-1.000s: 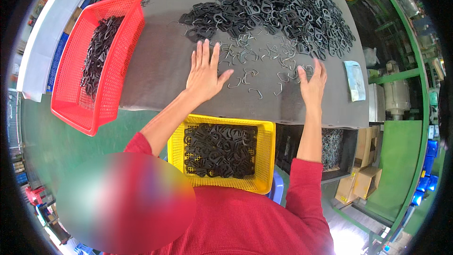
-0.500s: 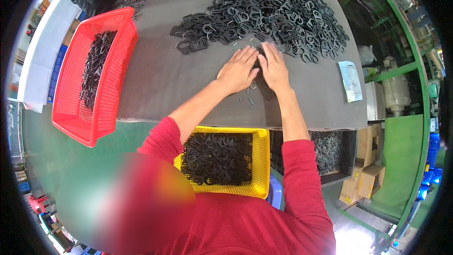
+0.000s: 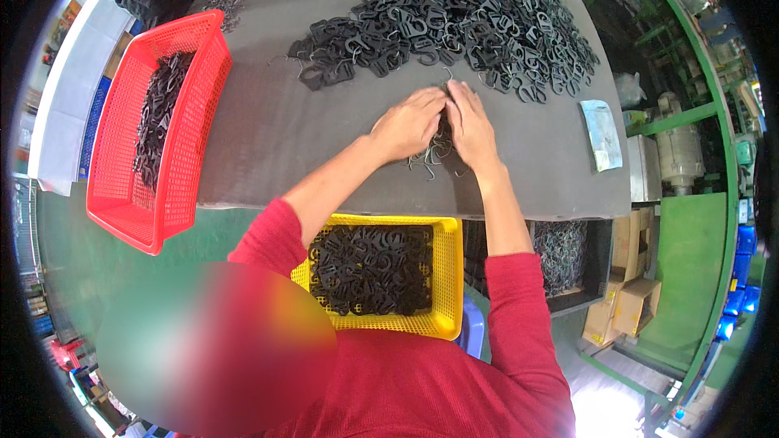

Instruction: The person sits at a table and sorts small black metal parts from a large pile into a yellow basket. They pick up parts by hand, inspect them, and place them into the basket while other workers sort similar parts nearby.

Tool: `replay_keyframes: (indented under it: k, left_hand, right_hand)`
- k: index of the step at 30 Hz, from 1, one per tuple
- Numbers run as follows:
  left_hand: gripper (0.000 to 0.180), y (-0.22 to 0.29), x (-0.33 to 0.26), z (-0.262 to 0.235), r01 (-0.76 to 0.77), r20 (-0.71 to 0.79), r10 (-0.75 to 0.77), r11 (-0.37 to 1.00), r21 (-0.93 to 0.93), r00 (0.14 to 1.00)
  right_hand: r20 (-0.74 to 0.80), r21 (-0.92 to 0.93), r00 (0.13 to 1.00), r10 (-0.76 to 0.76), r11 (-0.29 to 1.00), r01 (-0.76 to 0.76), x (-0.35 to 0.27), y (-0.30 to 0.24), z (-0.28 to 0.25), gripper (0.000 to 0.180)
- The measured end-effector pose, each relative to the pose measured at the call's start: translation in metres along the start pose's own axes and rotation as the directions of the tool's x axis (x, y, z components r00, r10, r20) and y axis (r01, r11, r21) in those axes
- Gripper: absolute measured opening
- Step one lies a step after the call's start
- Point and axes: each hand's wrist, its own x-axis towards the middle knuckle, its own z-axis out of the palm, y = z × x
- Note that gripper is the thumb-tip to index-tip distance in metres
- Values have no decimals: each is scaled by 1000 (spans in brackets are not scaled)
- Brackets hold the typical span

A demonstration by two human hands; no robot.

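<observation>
Hands: left hand (image 3: 410,123) | right hand (image 3: 469,126) | fingers pressed together, cupping thin bent wire hooks (image 3: 434,158) | grey matte tabletop (image 3: 268,138)

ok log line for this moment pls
left hand + right hand: together on wire hooks | grey table | yellow basket: black clips

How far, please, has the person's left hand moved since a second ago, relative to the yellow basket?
Yes. The left hand swept rightward to meet the right hand over the small metal hooks, above the yellow basket's right side.
</observation>
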Motion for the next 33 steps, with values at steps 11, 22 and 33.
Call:
replay_keyframes:
  k: [11,22,33]
  left_hand:
    - [23,3,-28,-54,151,-191,-498,566,-811,846]
    - [24,-25,-50,-57,305,-258,-571,705,-640,779]
    - [25,-29,-47,-55,299,-225,-511,748,-593,830]
  right_hand:
    - [177,-267,973,-145,945,190,-47,-94,-18,59]
    - [-34,-426,999,38,903,-49,-20,9,-17,34]
    - [-308,-538,909,282,736,-411,-191,108,-169,33]
